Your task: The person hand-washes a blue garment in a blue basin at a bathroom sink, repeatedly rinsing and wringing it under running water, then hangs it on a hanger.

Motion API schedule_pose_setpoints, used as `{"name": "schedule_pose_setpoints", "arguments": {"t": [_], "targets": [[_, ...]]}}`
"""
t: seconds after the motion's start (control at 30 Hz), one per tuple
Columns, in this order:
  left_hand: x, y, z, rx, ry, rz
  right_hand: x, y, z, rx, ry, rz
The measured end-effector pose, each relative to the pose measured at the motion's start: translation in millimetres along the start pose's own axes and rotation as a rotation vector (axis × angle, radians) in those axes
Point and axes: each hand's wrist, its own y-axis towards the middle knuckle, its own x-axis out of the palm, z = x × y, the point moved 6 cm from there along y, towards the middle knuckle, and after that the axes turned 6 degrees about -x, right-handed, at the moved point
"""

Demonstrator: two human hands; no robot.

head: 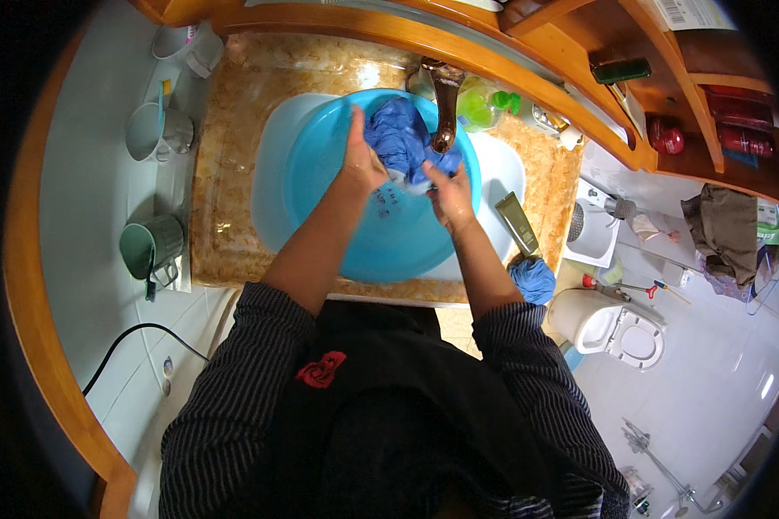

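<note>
A wet, bunched blue cloth (397, 133) is between my two hands, over the back of a light-blue plastic basin (376, 253). Its lower edge looks whitish. My left hand (363, 159) bears against the cloth's left side, one digit stretched upward and the others partly hidden. At the lower right, my right hand (451, 194) pinches the cloth between thumb and fingers. A bronze-coloured faucet (446, 97) reaches over the cloth, its spout tip close to the fabric. The basin rests in a white sink (274, 162), with dark printed marks visible on its bottom.
Right of the basin lie an olive-green tube (517, 224) and another blue cloth (532, 280) at the marbled counter's edge (224, 259). A green-capped bottle (483, 107) stands by the faucet. Cups (152, 246) line the left wall; wooden shelving (558, 52) overhangs the back.
</note>
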Motion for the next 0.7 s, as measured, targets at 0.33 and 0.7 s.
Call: {"name": "schedule_pose_setpoints", "arguments": {"t": [0.33,0.7], "targets": [[-30,0,8,0.161,0.497,0.334,25,3,-30,0.271,0.226,-0.163],[-12,-5,-8,-0.026,0.428,0.130,-16,23,-27,-0.134,-0.406,0.090]]}}
